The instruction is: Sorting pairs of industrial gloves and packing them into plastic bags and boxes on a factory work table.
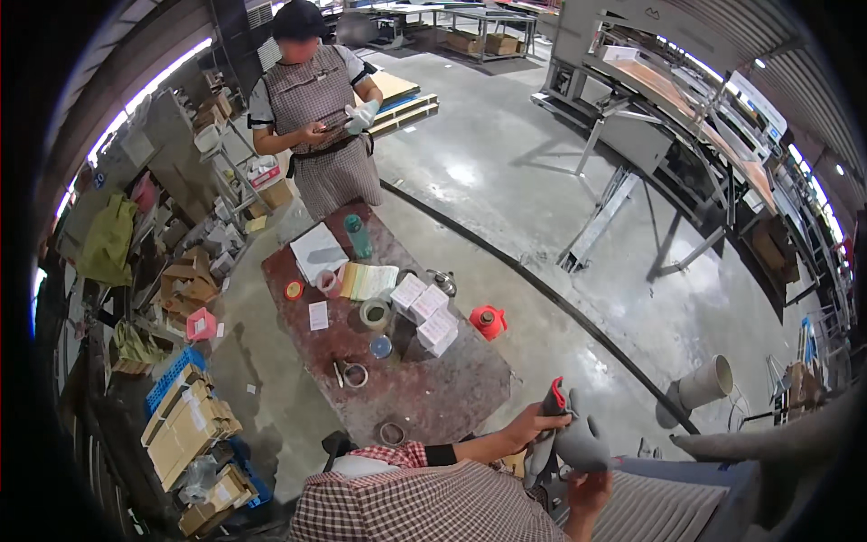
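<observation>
Past the near right corner of the table, my left hand (531, 428) is closed round grey work gloves (582, 443), one with a red cuff folded at the top. Lower down, my right hand (589, 493) is closed on the bottom part of the same grey bundle. How many gloves there are is hard to make out. The reddish-brown table (433, 397) lies to the left of my hands. A ring-shaped roll (393, 434) rests near its close edge. A corrugated grey surface (646, 506) is just right of my right hand.
Across the table stands a co-worker (316, 99), one hand in a pale glove. White boxes (437, 331), a green bottle (358, 237) and tape rolls (375, 313) sit on the table. Cartons (190, 425) lie left; a red container (488, 322) and bucket (706, 383) stand right. A blurred grey shape (777, 443) is close by.
</observation>
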Demonstrator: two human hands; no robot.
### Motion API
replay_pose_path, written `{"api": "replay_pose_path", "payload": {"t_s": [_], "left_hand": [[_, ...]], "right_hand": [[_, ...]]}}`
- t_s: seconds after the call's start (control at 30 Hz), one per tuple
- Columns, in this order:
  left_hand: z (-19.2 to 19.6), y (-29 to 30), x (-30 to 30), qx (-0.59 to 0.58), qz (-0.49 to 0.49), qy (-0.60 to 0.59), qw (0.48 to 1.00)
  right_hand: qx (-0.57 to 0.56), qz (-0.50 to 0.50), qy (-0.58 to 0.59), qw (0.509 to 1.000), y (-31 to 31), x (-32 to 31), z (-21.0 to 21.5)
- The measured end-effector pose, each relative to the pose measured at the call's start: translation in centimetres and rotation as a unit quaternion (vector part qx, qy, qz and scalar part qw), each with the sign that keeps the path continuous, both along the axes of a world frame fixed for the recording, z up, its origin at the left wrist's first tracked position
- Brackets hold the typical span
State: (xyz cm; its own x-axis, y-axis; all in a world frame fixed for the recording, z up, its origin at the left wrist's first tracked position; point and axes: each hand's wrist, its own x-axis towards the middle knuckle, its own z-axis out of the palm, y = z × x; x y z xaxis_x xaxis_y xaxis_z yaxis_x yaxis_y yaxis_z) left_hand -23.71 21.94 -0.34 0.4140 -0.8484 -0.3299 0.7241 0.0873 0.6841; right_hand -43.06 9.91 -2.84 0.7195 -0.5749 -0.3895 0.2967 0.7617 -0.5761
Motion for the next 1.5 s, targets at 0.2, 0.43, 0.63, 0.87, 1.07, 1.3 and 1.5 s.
{"api": "replay_pose_path", "payload": {"t_s": [0.2,0.43,0.63,0.87,1.07,1.3,1.5], "left_hand": [[-0.8,-2.9,5.2,-0.006,0.109,-0.005,0.994],[1.2,-3.6,10.3,0.038,0.288,0.012,0.957],[2.0,-8.6,12.3,0.083,0.347,-0.022,0.934],[-1.1,-20.5,15.2,0.006,0.483,-0.177,0.858],[2.1,-29.6,15.4,-0.163,0.373,-0.025,0.913],[1.1,-34.0,17.8,0.153,0.316,-0.265,0.898],[0.5,-33.9,23.0,0.157,0.345,-0.323,0.867]], "right_hand": [[0.013,0.025,0.047,0.998,-6.8,8.6,1.1],[-0.119,0.306,0.056,0.943,-12.3,18.4,0.6],[-0.011,0.256,-0.085,0.963,-20.8,23.2,1.2],[-0.146,0.204,-0.141,0.958,-36.8,27.0,3.7],[-0.152,0.259,-0.123,0.946,-46.8,27.3,3.9],[-0.102,0.320,-0.095,0.937,-50.2,32.0,0.3],[-0.125,0.380,-0.050,0.915,-47.7,42.0,1.5]]}}
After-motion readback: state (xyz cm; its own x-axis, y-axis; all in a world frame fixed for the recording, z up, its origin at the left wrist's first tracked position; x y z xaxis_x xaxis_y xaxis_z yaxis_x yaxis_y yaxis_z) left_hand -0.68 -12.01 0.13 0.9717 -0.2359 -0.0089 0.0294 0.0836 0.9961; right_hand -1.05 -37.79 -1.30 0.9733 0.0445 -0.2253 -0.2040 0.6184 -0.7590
